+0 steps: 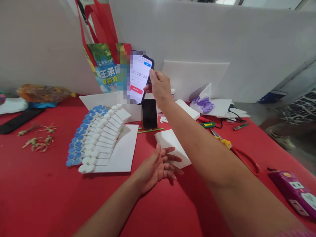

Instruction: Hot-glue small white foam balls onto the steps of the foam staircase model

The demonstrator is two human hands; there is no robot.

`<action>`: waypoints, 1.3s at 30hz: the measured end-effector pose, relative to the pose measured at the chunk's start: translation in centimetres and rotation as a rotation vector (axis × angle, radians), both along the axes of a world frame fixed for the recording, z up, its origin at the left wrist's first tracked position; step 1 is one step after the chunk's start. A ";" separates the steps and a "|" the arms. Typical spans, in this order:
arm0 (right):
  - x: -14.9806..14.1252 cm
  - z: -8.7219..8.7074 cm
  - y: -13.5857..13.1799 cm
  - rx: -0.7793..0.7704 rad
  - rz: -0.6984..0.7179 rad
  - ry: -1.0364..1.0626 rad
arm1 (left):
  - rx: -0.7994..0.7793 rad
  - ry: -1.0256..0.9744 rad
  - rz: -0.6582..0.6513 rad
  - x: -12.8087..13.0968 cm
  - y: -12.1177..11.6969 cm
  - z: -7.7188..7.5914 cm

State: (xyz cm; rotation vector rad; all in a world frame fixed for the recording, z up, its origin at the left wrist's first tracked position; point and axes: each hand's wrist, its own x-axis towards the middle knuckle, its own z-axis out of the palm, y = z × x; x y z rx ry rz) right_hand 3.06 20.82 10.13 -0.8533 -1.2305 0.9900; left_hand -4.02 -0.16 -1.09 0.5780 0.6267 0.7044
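My right hand [160, 86] pinches the right edge of a smartphone [139, 77] and holds it up off the table, tilted. Its lit screen shows timer-like digits and a red button; part of its left side is blurred by a mosaic. Lower down, my left hand [159, 164] is palm up with fingers spread, holding nothing. It is in front of a stack of white paper cards [172, 144]. Left of it, several white sticks with blue and white round pieces [95, 136] lie fanned over a white board [125, 158].
A dark phone-like device [149, 114] stands behind the cards. To the right lie red-handled scissors [243, 158], a green cutter [207, 125] and a purple packet [293, 191]. A printed bag [103, 69] stands at the back; dried plant bits [38, 143] lie left.
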 end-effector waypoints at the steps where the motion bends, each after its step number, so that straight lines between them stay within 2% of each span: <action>1: -0.5 -0.2 0.5 0.000 0.010 -0.020 | -0.002 -0.006 -0.002 0.0 0.0 -0.1; 7: -2.0 -2.1 2.4 -0.019 0.065 -0.082 | -0.011 -0.027 -0.013 0.0 0.1 -0.3; 18: -3.5 -4.6 2.6 -0.120 0.212 -0.259 | -0.035 -0.035 -0.027 -0.1 0.3 -0.3; 30: -2.7 -4.5 2.3 -0.225 0.276 -0.314 | -0.043 -0.034 -0.043 -0.1 0.3 -0.1; 39: -2.4 -3.6 2.5 -0.228 0.234 -0.398 | -0.029 -0.051 -0.053 -0.1 0.4 -0.2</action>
